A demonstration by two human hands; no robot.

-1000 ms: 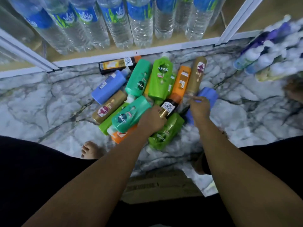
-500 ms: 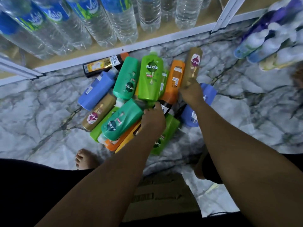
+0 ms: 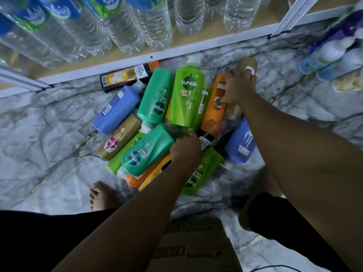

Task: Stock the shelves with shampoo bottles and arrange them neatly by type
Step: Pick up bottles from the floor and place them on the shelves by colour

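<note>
Several shampoo bottles lie in a heap on the marble floor point(image 3: 49, 134). Among them are a bright green Sunsilk bottle point(image 3: 186, 95), two teal ones point(image 3: 155, 97) point(image 3: 145, 152), two blue ones point(image 3: 115, 110) point(image 3: 240, 144), an orange one point(image 3: 214, 112) and a black Shayla bottle point(image 3: 123, 76). My right hand point(image 3: 238, 88) is wrapped around a brown-gold bottle point(image 3: 250, 65) at the heap's far right, thumb on the orange one. My left hand point(image 3: 185, 149) is curled where the lower teal bottle and the bright green bottle meet. What it grips is hidden.
A low shelf point(image 3: 196, 43) with a white front edge holds several large water bottles point(image 3: 149, 22) along the top. Wrapped packs of bottles point(image 3: 334, 55) lie at the right. A cardboard box point(image 3: 194, 246) sits between my legs, and a bare foot point(image 3: 102, 195) stands left of the heap.
My right hand went from the blue bottle at the heap's right up onto the brown-gold bottle and closed round it. My left hand stayed curled in the heap's middle. The view tilted down slightly.
</note>
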